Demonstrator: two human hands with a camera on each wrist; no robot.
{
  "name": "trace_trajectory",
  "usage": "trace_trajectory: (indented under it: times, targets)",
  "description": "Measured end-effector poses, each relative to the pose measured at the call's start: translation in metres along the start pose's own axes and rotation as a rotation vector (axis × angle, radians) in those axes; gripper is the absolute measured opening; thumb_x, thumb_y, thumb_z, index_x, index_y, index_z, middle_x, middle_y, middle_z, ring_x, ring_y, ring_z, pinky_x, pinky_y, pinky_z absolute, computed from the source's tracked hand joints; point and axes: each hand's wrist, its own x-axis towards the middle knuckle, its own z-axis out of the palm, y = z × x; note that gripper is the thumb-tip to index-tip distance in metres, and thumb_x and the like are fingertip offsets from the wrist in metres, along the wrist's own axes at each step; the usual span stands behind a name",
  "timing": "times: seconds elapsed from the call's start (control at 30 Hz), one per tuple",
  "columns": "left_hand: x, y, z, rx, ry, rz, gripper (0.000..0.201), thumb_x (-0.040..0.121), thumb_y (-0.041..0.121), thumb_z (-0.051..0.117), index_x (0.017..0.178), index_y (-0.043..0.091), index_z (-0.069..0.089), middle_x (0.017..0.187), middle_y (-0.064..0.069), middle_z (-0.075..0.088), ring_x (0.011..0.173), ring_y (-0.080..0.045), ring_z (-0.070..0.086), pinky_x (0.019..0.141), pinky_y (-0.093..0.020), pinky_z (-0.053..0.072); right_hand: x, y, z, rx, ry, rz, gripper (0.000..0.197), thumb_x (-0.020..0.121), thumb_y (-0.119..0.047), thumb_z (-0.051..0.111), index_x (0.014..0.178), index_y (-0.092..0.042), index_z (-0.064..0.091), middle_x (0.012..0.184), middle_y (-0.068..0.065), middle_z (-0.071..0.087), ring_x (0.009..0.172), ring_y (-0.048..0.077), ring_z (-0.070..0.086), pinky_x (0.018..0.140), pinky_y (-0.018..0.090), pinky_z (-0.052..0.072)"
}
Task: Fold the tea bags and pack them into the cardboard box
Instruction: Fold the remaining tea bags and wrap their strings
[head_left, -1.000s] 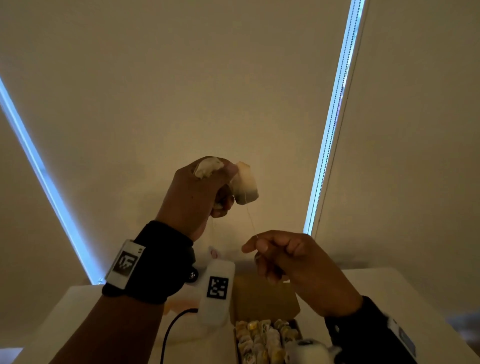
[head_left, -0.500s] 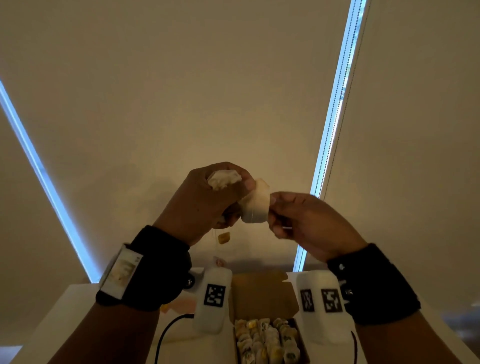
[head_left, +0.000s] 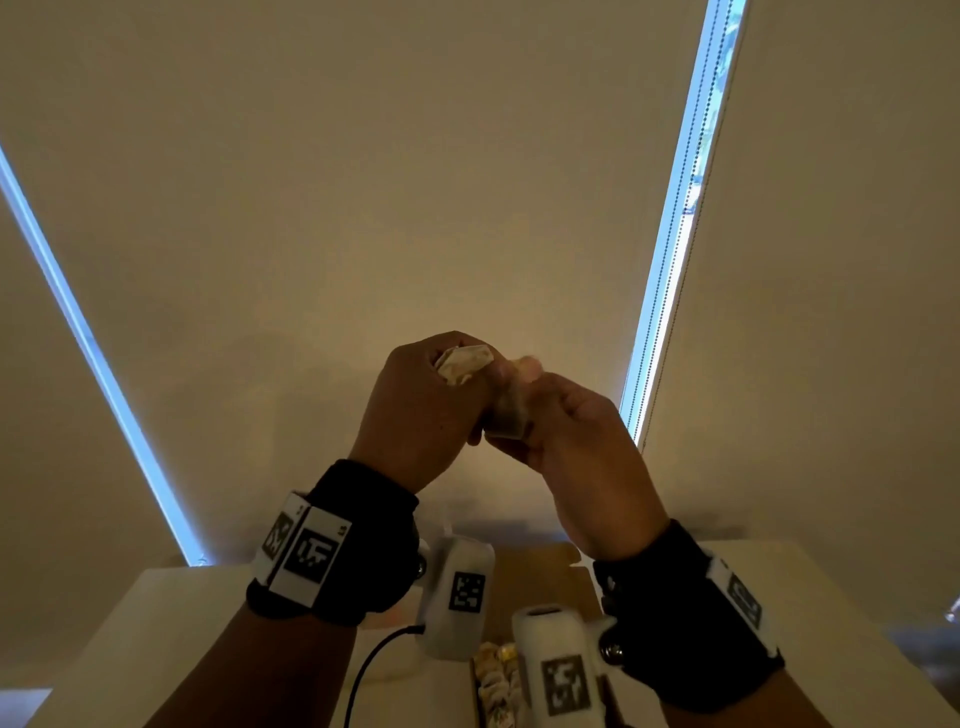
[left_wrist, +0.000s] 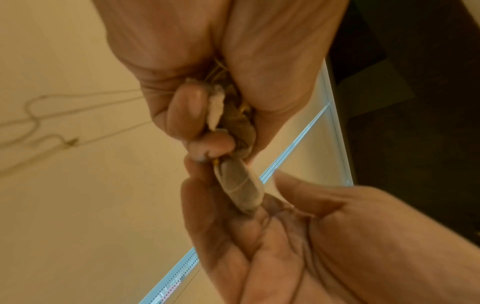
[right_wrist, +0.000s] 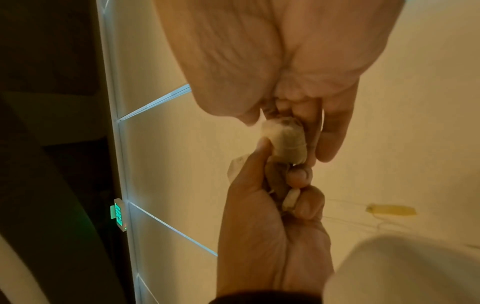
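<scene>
Two hands meet above an open cardboard box (head_left: 540, 571) of packed tea bags (head_left: 496, 675). The left hand (head_left: 421, 410) grips several bunched tea bags, count unclear, one end (head_left: 462, 364) protruding above its curled fingers. One folded tea bag (head_left: 506, 415) sits between both hands' fingertips. The left wrist view alone shows loose strings (left_wrist: 46, 123) trailing; the right wrist view alone shows a yellow tag (right_wrist: 389, 210) and a green sign (right_wrist: 118, 214). The right hand (head_left: 576, 441) pinches the folded tea bag (right_wrist: 288, 142) between thumb and fingers.
</scene>
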Motion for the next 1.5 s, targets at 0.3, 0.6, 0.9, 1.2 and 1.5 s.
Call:
trace_trajectory:
  times: [0.3, 0.6, 0.9, 1.2, 1.5]
  targets:
    - [-0.007, -0.002, -0.004, -0.797, -0.131, -0.507, 0.031, 0.101, 0.035, 0.057, 0.099, 0.005, 0.063, 0.087, -0.017, 0.068, 0.059, -0.017, 0.056, 0.043, -0.019, 0.041, 0.006, 0.001, -0.029, 0.187, 0.065, 0.026, 0.017, 0.105, -0.008, 0.046, 0.119, -0.002, 0.055, 0.11, 0.009, 0.074, 0.102, 0.023, 0.073, 0.083, 0.035, 0.061]
    - [-0.009, -0.013, -0.002, -0.957, -0.125, -0.655, 0.053, 0.095, 0.054, 0.059, 0.101, 0.002, 0.063, 0.082, -0.012, 0.063, 0.063, -0.019, 0.058, 0.048, -0.019, 0.048, -0.001, 0.004, -0.018, 0.029, -0.086, 0.115, 0.02, 0.106, -0.021, 0.044, 0.114, -0.019, 0.063, 0.075, 0.004, 0.063, 0.069, 0.022, 0.059, 0.067, 0.035, 0.055]
    - [-0.014, -0.019, 0.009, -0.735, -0.101, -0.522, 0.026, 0.102, 0.028, 0.057, 0.097, 0.004, 0.065, 0.076, -0.01, 0.064, 0.062, -0.018, 0.063, 0.062, -0.028, 0.057, 0.008, 0.006, -0.011, -0.475, -0.121, -0.013, 0.021, 0.097, -0.037, 0.06, 0.078, -0.029, 0.063, 0.058, -0.018, 0.062, 0.056, 0.005, 0.055, 0.068, 0.036, 0.053]
    - [-0.011, -0.031, 0.001, -0.877, 0.005, -0.529, 0.016, 0.099, 0.011, 0.06, 0.087, 0.003, 0.066, 0.079, -0.013, 0.065, 0.07, -0.021, 0.067, 0.064, -0.03, 0.063, 0.015, 0.0, -0.028, -0.147, -0.09, 0.112, 0.024, 0.106, -0.028, 0.046, 0.096, -0.013, 0.063, 0.082, 0.017, 0.063, 0.064, 0.018, 0.051, 0.064, 0.031, 0.045]
    - [-0.007, -0.037, -0.023, -0.408, -0.054, -0.18, 0.01, 0.086, 0.024, 0.079, 0.086, 0.014, 0.077, 0.092, -0.034, 0.065, 0.065, -0.021, 0.06, 0.057, -0.029, 0.053, 0.028, -0.013, -0.044, -0.512, -0.262, -0.068, 0.015, 0.102, -0.033, 0.054, 0.091, -0.033, 0.064, 0.085, -0.006, 0.069, 0.077, 0.02, 0.063, 0.071, 0.038, 0.056]
